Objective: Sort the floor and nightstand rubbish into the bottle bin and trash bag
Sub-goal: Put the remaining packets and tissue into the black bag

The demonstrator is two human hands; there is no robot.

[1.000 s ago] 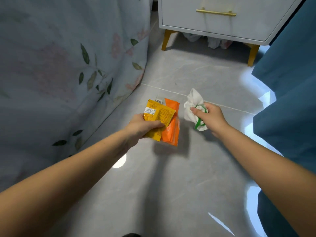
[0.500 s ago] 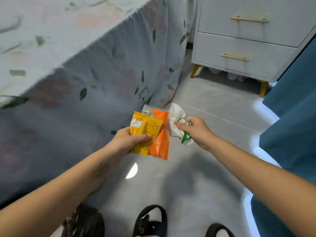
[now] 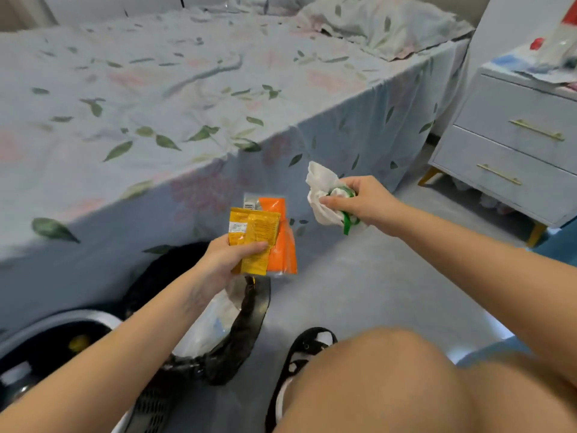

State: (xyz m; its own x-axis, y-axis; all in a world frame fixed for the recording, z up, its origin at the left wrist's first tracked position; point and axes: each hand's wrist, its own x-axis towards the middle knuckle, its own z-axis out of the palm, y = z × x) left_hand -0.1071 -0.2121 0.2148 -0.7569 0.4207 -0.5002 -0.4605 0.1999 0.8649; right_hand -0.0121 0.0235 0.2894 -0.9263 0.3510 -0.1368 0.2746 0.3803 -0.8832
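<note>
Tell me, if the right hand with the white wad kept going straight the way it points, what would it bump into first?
The right hand, holding the crumpled white tissue, points left and slightly away. Going straight on, it would probably meet the bedsheet hanging down the side of the bed first. Depth is hard to judge from this one view.

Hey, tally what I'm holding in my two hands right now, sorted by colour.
Yellow packet: 1, left hand
Orange packet: 1, left hand
White tissue wad with green strip: 1, right hand
Total: 3
</note>
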